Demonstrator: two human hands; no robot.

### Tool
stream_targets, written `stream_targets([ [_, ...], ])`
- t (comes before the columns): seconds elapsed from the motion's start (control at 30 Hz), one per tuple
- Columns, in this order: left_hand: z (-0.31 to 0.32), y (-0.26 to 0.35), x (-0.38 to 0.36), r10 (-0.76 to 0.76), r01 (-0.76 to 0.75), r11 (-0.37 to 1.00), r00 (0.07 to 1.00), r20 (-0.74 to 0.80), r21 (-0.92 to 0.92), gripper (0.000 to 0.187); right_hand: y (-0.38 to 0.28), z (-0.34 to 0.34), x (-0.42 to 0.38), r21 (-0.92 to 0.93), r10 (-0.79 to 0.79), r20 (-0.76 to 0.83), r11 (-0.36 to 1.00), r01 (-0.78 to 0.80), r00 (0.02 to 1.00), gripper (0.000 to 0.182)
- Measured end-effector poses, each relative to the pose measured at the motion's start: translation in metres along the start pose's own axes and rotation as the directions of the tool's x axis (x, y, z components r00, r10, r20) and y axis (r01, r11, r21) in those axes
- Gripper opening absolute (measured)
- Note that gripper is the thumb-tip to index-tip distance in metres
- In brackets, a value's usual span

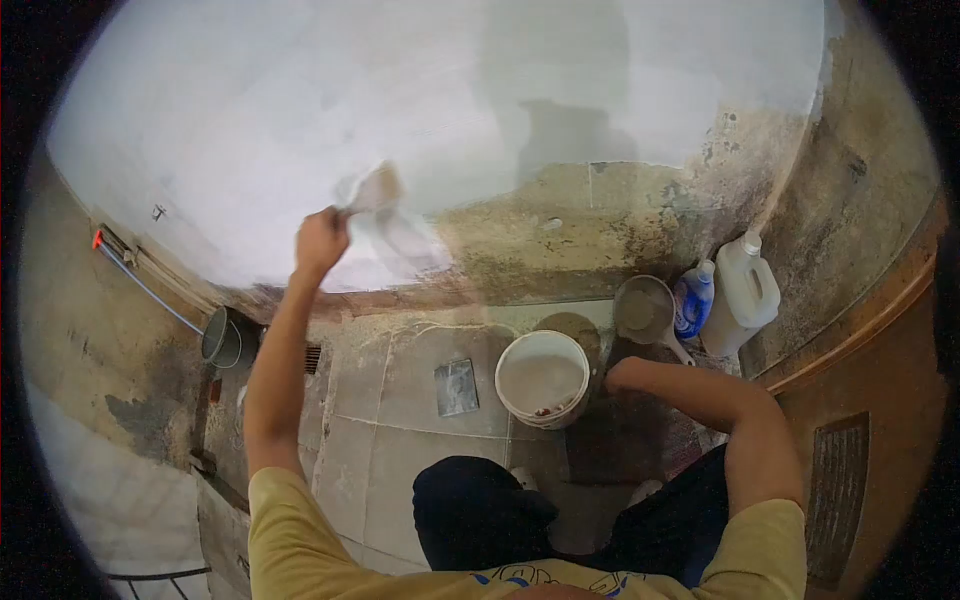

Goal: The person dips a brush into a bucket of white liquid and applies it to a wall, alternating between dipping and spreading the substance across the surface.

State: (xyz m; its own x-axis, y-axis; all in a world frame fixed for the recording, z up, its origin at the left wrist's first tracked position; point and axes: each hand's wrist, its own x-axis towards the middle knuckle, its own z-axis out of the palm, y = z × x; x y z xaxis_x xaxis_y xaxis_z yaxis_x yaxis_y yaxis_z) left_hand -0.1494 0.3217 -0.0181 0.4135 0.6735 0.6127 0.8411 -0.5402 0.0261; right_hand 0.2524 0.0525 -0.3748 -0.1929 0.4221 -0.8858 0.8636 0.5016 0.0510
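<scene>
My left hand (322, 240) is closed around the handle of a wide paintbrush (378, 188). The brush head is blurred and lies against the wall, at the lower edge of the white coat. To the right, in front of my knees, stands a white bucket (505, 395) with pale paint (541, 370) inside. My right hand (622, 374) is bent down just beside the bucket's right side. Its fingers are hidden, so whether it touches the bucket does not show.
The wall (560, 235) has a bare, stained strip low down. A saucepan-shaped dipper (640, 305), a blue bottle (692, 300) and a white jug (740, 295) stand at the right. A dark grey bucket (228, 338) lies at left. A small square plate (457, 387) rests on the floor tiles.
</scene>
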Motion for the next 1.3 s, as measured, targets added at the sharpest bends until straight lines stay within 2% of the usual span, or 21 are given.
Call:
stream_targets([
  [0.1,-0.014,-0.073,-0.024,-0.180,0.171,0.961,0.983,0.022,0.219,0.025,-0.007,0.001,-0.015,0.030,-0.015,0.014,0.999,0.014,1.000,0.025],
  [0.17,-0.017,-0.088,-0.043,-0.243,0.234,0.941,0.970,0.005,0.245,0.028,-0.006,0.005,-0.013,0.042,-0.014,0.026,0.999,0.013,1.000,0.026],
  [0.23,-0.011,-0.069,-0.056,-0.176,0.171,0.968,0.984,0.012,0.186,0.028,-0.002,0.009,-0.014,0.064,-0.009,0.027,0.998,0.007,1.000,0.026],
  [0.3,-0.002,-0.018,-0.059,-0.149,0.146,0.988,0.987,0.056,0.054,0.025,0.001,0.010,-0.015,0.082,-0.004,0.015,0.997,0.002,1.000,0.026],
  [0.37,0.020,0.041,-0.054,-0.071,0.094,0.978,0.990,0.122,-0.187,0.024,0.001,0.008,-0.020,0.099,0.005,-0.008,0.995,-0.004,1.000,0.027],
  [0.4,0.040,0.074,-0.049,0.070,-0.064,0.942,0.998,0.005,-0.329,0.024,0.000,0.005,-0.024,0.105,0.007,-0.029,0.994,-0.004,1.000,0.027],
  [0.43,0.054,0.111,-0.042,0.080,-0.053,0.948,0.994,0.075,-0.313,0.025,-0.001,0.001,-0.028,0.109,0.014,-0.054,0.994,-0.008,0.998,0.027],
  [0.5,0.085,0.189,-0.026,0.152,-0.118,0.936,0.985,0.078,-0.333,0.028,-0.004,-0.007,-0.041,0.128,0.031,-0.103,0.992,-0.018,0.994,0.028],
  [0.53,0.084,0.232,-0.019,0.211,-0.135,0.879,0.970,0.120,-0.458,0.028,-0.005,-0.011,-0.050,0.140,0.041,-0.130,0.990,-0.023,0.991,0.028],
  [0.63,0.108,0.338,0.001,0.307,-0.267,0.809,0.952,-0.011,-0.524,0.029,-0.009,-0.017,-0.082,0.172,0.081,-0.200,0.984,-0.047,0.976,0.028],
  [0.77,0.127,0.402,0.027,0.351,-0.315,0.790,0.936,-0.033,-0.526,0.030,-0.015,-0.020,-0.113,0.145,0.084,-0.198,0.988,-0.056,0.977,0.030],
  [0.87,0.119,0.396,0.038,0.304,-0.240,0.841,0.951,0.058,-0.485,0.031,-0.014,-0.013,-0.105,0.080,0.033,-0.161,0.997,-0.020,0.986,0.032],
  [0.97,0.106,0.346,0.037,0.315,-0.277,0.859,0.949,0.016,-0.430,0.030,0.022,0.035,-0.007,-0.017,-0.101,-0.135,0.995,0.100,0.986,0.034],
  [1.0,0.100,0.323,0.035,0.298,-0.263,0.872,0.954,0.021,-0.412,0.030,0.021,0.024,-0.002,-0.040,-0.118,-0.139,0.993,0.113,0.983,0.034],
  [1.07,0.084,0.272,0.030,0.251,-0.203,0.912,0.963,0.094,-0.355,0.031,0.013,0.006,0.003,0.014,0.025,-0.057,1.000,-0.024,0.998,0.035],
  [1.1,0.081,0.242,0.026,0.226,-0.193,0.931,0.971,0.074,-0.311,0.030,0.012,-0.002,0.006,-0.001,0.011,-0.064,1.000,-0.011,0.998,0.035],
  [1.17,0.070,0.181,0.014,0.159,-0.134,0.960,0.984,0.083,-0.246,0.030,0.008,-0.020,0.009,-0.156,-0.032,0.098,0.987,0.047,0.995,0.033],
  [1.2,0.060,0.151,0.006,0.116,-0.089,0.970,0.987,0.110,-0.224,0.030,0.008,-0.023,0.012,-0.147,-0.048,0.106,0.987,0.063,0.993,0.033],
  [1.23,0.064,0.113,-0.001,0.125,-0.118,0.981,0.992,0.034,-0.154,0.030,0.008,-0.026,0.015,-0.131,-0.057,0.092,0.989,0.069,0.994,0.032],
  [1.27,0.051,0.088,-0.010,0.054,-0.041,0.983,0.996,0.066,-0.179,0.029,0.009,-0.027,0.016,-0.113,-0.067,0.080,0.991,0.076,0.995,0.032],
  [1.3,0.044,0.059,-0.020,0.005,0.000,0.996,0.999,0.052,-0.093,0.028,0.008,-0.028,0.020,-0.105,-0.075,0.075,0.991,0.083,0.994,0.032],
])
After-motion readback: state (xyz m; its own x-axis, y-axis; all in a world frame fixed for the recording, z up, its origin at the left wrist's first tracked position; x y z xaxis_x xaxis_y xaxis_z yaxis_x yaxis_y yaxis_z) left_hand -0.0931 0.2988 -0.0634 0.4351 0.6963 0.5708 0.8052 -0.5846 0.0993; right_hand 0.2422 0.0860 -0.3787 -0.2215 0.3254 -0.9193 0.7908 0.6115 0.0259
